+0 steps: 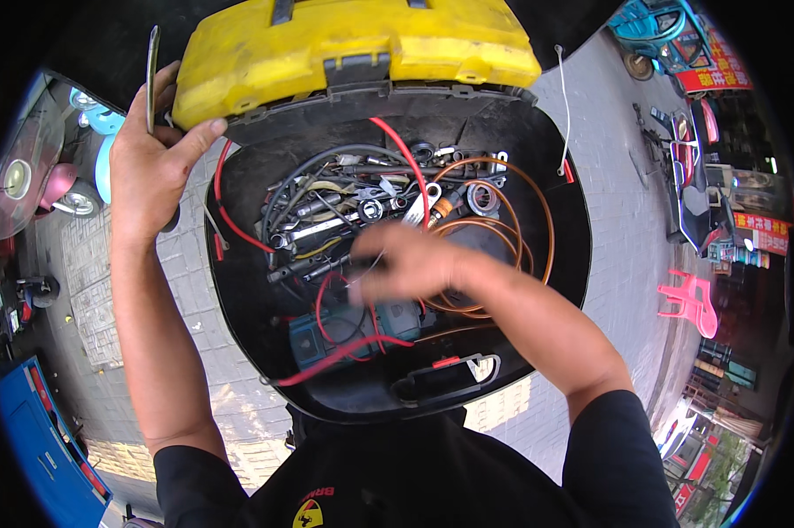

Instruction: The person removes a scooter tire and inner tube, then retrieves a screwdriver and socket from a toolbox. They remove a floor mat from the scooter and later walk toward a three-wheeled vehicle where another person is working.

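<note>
My left hand grips the corner of a yellow plastic toolbox, raised above an open black box, with a metal strut beside its fingers. My right hand is blurred by motion over the box's contents, near red cables; whether it holds something cannot be made out. Under and around it lie wrenches, sockets, a coiled orange hose and teal plastic cases.
Around the box is grey paving. A blue cabinet stands at lower left and scooters at left. On the right are a pink plastic stool, parked motorbikes and shop fronts with red signs.
</note>
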Tool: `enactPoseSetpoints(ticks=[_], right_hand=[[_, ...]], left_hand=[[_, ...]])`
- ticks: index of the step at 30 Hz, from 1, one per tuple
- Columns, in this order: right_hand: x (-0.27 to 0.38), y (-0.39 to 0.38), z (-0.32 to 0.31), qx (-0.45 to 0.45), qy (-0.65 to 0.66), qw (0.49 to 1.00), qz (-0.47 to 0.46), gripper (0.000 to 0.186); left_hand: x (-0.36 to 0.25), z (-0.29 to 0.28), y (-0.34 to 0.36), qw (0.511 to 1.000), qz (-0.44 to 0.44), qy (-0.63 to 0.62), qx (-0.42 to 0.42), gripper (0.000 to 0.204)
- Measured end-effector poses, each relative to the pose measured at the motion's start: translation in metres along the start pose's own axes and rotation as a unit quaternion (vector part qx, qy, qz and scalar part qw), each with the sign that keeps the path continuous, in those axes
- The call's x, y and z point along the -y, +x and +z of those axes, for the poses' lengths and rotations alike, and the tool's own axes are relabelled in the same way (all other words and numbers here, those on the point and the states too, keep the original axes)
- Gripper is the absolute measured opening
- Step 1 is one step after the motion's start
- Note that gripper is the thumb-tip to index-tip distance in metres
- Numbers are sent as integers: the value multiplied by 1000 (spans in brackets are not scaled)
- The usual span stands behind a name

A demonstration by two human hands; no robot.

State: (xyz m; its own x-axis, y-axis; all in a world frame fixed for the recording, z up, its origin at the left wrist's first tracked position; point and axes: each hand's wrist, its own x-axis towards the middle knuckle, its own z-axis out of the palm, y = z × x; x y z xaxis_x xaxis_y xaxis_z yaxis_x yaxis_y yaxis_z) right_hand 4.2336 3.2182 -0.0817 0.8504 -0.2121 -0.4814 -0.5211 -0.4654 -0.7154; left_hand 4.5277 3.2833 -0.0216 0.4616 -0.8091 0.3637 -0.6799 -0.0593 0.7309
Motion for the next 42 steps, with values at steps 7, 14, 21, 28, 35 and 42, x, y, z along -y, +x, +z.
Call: enactPoseSetpoints(ticks=[7,14,21,28,35,42], right_hand=[[-45,77,-21,-216,-271,922,175,27],[-28,92,-39,-148,-275,928,202,24],[-18,103,-53,-38,-340,920,192,28],[-25,107,-62,-5,-384,918,101,23],[40,33,-45,-252,-142,944,-161,22],[81,4,-94,-389,-377,837,73,22]], left_hand=[[3,0,5,994,99,-30,-32,61],[-9,-3,49,984,92,-103,-109,47],[-16,-3,77,982,-15,1,-191,55],[-24,-8,81,990,-53,9,-127,33],[-11,-8,111,984,-31,-173,-29,30],[-27,-12,100,972,-33,-229,-34,19]])
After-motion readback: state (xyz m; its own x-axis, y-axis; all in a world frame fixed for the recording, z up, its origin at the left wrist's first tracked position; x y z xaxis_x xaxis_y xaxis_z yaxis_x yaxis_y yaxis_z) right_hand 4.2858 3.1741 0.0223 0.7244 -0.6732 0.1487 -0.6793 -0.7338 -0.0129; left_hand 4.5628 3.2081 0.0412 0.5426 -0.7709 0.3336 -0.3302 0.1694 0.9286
